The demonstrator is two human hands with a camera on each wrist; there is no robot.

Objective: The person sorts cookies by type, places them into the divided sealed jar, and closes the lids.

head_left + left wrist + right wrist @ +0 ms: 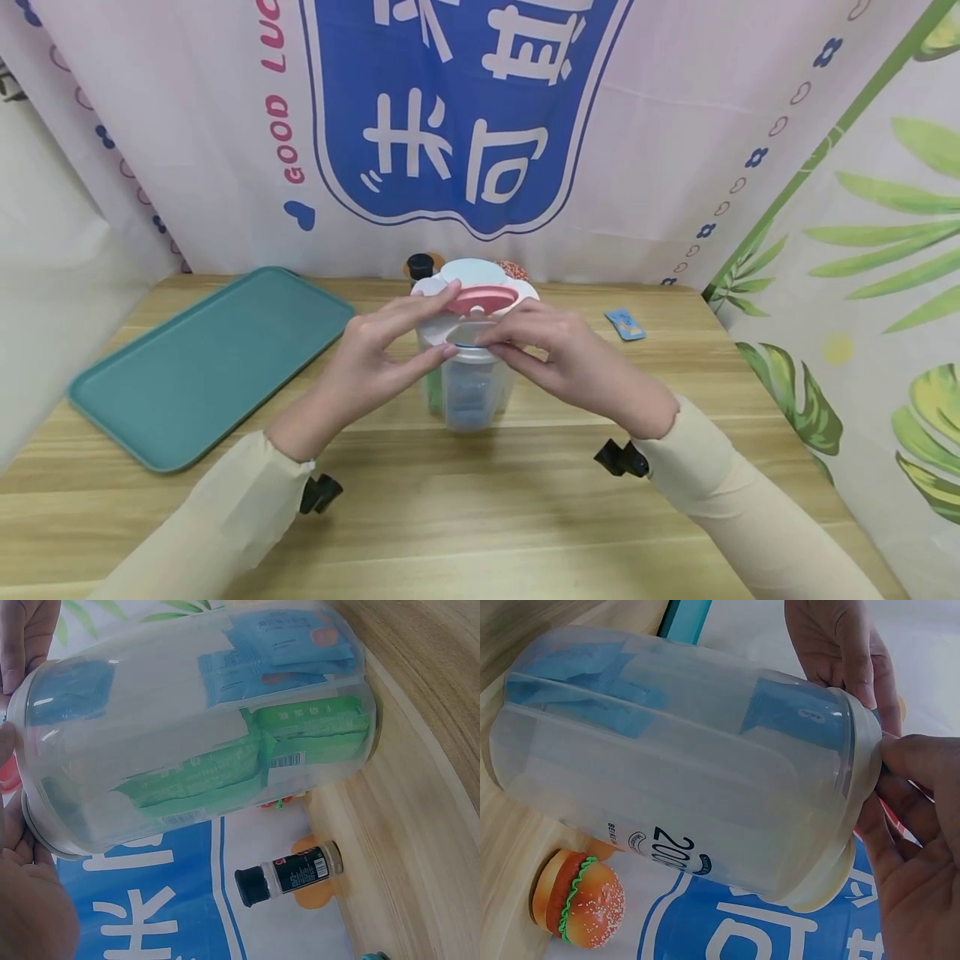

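Note:
A clear plastic canister (471, 392) with a white lid stands upright on the table. On the lid, the pink flap (487, 297) is raised above an opening. My left hand (367, 358) reaches across the lid's left side, fingers fairly straight, thumb at the rim. At the opening, my right hand (573, 358) brings thumb and fingertips together. Just beneath them a blue packet (799, 716) hangs in the canister's top, apparently pinched, though the grip is hidden. Green packets (311, 731) and more blue packets (292, 645) lie lower inside the canister.
A teal tray (217, 367) lies at the left. To the right is another blue packet (626, 324). Behind the canister stand a black-capped seasoning bottle (292, 876) and a toy burger (585, 900). A printed curtain (637, 208) hangs along the table's back edge.

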